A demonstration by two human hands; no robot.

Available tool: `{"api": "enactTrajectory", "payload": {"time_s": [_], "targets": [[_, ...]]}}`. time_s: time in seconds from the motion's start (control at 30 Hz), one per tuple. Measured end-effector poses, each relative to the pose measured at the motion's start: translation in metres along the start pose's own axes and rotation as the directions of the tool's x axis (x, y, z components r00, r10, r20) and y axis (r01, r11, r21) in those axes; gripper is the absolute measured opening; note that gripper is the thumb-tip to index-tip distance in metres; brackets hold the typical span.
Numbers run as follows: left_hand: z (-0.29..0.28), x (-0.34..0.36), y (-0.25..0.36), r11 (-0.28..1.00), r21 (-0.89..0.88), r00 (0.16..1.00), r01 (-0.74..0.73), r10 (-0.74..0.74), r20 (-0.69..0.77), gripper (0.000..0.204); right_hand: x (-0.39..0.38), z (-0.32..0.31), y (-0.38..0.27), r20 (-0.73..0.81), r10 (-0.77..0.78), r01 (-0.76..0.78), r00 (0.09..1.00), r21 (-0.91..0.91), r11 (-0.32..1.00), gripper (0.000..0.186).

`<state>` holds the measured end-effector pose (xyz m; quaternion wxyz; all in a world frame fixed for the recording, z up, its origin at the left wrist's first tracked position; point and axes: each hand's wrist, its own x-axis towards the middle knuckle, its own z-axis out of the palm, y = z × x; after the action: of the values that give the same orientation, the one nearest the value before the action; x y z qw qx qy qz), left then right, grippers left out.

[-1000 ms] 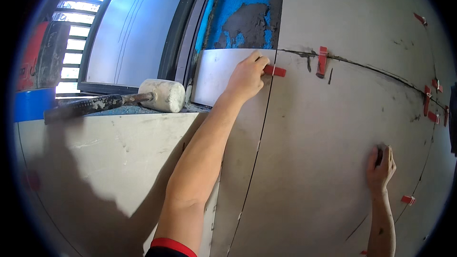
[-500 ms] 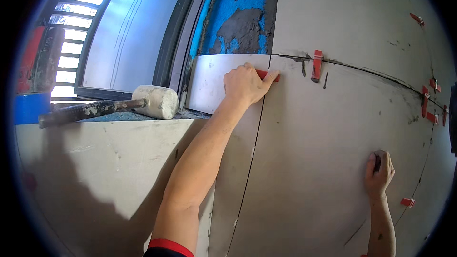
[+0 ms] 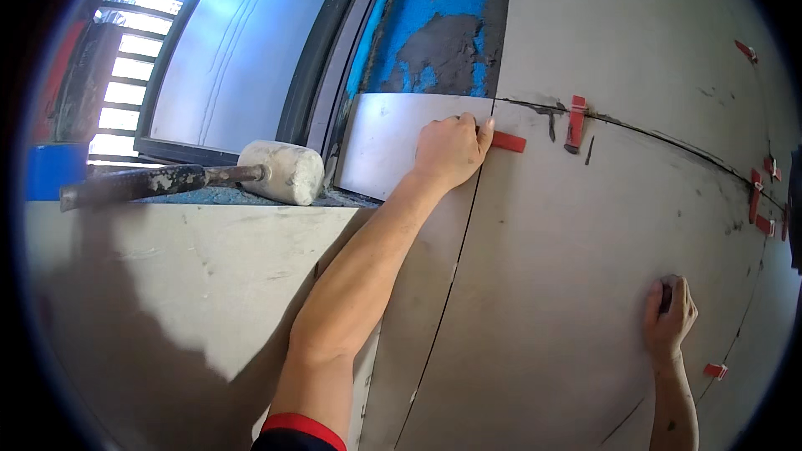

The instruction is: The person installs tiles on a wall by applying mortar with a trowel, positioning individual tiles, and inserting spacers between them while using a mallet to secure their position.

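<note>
My left hand (image 3: 451,152) is closed at the vertical joint between a narrow pale tile (image 3: 380,138) and a large grey tile (image 3: 551,284). Its thumb and fingers are at the left end of a red tile-levelling wedge (image 3: 509,142), whose other end sticks out rightward over the large tile. Lower right, my right hand (image 3: 671,317) rests against the same large tile with its fingers curled. A dark patch shows between thumb and fingers there; whether it is an object or shadow I cannot make out.
A white-headed mallet (image 3: 282,174) lies on the window ledge at left, beside a blue and red object (image 3: 57,171). More red wedges (image 3: 576,124) sit along the joints at right. Above the narrow tile, a blue wall (image 3: 434,0) carries grey mortar.
My left hand has shifted slightly left relative to the joint, and more of the red wedge shows to its right. The right hand stays on the tile. The whole view has shifted a little.
</note>
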<state>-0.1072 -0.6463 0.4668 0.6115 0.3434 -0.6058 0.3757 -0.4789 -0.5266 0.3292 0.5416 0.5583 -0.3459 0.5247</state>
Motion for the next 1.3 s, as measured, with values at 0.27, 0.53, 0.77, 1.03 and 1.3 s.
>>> {"api": "enactTrajectory", "payload": {"time_s": [0.27,0.53,0.77,1.03,1.3], "targets": [[-0.014,0.008,-0.005,0.989,-0.138,0.995,0.050,-0.037,0.094,0.059,-0.009,-0.001,0.013,0.041,0.004,-0.005,0.999,0.013,1.000,0.010],[-0.034,0.048,0.001,0.818,-0.203,0.809,0.538,-0.434,0.396,0.055,-0.007,-0.006,0.008,0.041,-0.044,0.045,0.998,-0.007,0.999,0.010],[-0.012,0.041,-0.012,0.780,-0.344,0.851,0.522,-0.501,0.155,0.049,-0.004,-0.010,0.006,0.033,-0.059,0.058,0.998,0.023,0.998,0.008],[-0.029,-0.088,0.010,0.781,-0.341,0.852,0.524,-0.473,0.226,0.046,-0.005,-0.004,0.009,0.019,-0.024,0.024,1.000,0.014,1.000,0.008],[-0.035,-0.126,0.022,0.840,-0.294,0.883,0.456,-0.386,0.267,0.027,-0.008,0.001,0.016,-0.051,-0.078,0.076,0.996,-0.032,0.997,0.010]]}}
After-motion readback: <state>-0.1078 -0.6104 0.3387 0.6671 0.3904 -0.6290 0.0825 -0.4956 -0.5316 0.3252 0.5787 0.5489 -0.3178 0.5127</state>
